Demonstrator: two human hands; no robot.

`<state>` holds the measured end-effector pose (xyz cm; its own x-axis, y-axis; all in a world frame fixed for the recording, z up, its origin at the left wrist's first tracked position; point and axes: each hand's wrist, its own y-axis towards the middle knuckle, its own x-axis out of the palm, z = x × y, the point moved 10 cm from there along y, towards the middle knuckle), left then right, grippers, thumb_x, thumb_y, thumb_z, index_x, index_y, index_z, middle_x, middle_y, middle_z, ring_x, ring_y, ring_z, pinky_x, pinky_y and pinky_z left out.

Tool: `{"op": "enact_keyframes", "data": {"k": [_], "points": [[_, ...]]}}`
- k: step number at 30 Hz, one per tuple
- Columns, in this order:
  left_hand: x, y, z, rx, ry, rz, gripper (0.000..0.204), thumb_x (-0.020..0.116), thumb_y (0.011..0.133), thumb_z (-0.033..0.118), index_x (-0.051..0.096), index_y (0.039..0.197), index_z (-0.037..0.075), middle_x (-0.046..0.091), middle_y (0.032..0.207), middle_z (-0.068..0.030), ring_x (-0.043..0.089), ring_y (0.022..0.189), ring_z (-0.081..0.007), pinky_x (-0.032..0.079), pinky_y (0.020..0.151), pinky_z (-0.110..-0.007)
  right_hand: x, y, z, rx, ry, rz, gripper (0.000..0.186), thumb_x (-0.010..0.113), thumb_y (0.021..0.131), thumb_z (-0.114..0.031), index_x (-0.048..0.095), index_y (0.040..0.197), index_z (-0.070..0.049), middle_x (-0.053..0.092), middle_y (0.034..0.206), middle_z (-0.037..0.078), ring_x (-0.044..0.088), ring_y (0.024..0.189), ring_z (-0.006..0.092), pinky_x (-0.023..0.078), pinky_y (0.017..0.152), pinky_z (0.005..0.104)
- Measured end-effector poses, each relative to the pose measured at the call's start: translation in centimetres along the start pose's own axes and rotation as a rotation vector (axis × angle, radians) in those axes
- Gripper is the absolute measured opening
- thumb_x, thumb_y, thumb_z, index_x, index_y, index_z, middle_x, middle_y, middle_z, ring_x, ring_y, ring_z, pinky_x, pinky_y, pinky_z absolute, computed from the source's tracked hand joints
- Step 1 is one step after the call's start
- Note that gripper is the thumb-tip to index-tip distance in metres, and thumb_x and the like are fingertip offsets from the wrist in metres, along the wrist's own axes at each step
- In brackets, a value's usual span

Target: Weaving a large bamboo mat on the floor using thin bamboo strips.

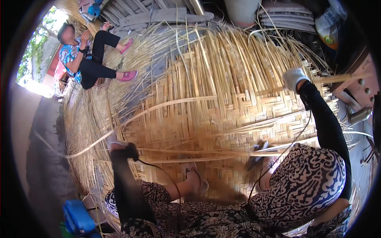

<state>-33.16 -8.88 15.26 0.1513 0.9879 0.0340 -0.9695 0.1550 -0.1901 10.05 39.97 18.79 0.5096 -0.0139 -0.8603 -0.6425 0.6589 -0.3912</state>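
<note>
A half-woven mat of pale split strips [238,111] spreads beneath me, with long unwoven ends fanning away. My right hand [295,79], in a white glove, is closed on a flat strip [333,78] at the mat's right side. My left hand [118,142] is smeared by motion at the left, beside loose upright strips; its fingers and any hold are unclear. Several long strips lie crosswise between my hands. My sandalled foot [196,180] rests on the mat, and a small dark tool [258,152], hard to make out, lies near my right knee.
A person [71,55] in pink shoes sits on loose straw at the upper left. A blue plastic container [77,216] stands lower left. At the back are a pale cylindrical container [242,12], stacked grey slabs [285,18] and a sack [329,27]. Perforated bricks [359,87] stand right.
</note>
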Motion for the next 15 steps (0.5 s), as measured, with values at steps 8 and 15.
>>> {"op": "enact_keyframes", "data": {"k": [8,15], "points": [[23.2,-2.1,-9.2,-0.183,0.297,-0.475,0.042,0.062,0.082,0.020,0.047,0.118,0.005,0.056,0.100,-0.0064,0.056,0.090,-0.0188,0.046,0.076,-0.032,7.3,3.9,6.6,0.107,0.063,0.058,0.016,0.061,0.073,-0.020,0.068,0.076,-0.007,0.066,0.079,0.014,0.065,0.077,0.0283,0.050,0.067,0.0388],[45.5,0.7,-14.9,-0.081,0.444,-0.657,0.104,0.074,0.073,0.018,-0.004,0.138,-0.003,0.015,0.140,-0.0299,0.034,0.125,-0.0292,0.032,0.101,-0.031,12.2,9.0,10.3,0.147,0.306,0.016,0.009,0.063,0.076,-0.021,0.068,0.072,-0.014,0.064,0.071,0.010,0.063,0.070,0.0262,0.048,0.064,0.0379]]}}
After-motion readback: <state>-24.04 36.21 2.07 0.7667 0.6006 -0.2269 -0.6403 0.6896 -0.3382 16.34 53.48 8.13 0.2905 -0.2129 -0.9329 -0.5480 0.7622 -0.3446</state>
